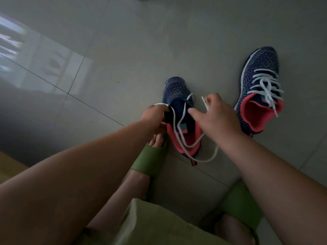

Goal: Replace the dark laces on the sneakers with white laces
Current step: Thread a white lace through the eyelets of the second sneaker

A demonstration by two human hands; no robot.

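Observation:
Two navy knit sneakers with pink lining stand on the grey tiled floor. The near sneaker (pixel 178 96) is between my hands, with a white lace (pixel 184 138) looped loosely across its open tongue and trailing behind its heel. My left hand (pixel 154 114) grips the sneaker's left side by the eyelets, where part of the lace runs under my fingers. My right hand (pixel 215 112) pinches the lace's free end above the sneaker's right side. The far sneaker (pixel 260 75) at the right is fully threaded with a white lace (pixel 267 85).
My feet in green slides (pixel 150 160) rest on the floor just behind the near sneaker, the second slide (pixel 238 204) at the lower right. A wooden edge (pixel 10 165) shows at the lower left. Bare floor tiles stretch ahead and to the left.

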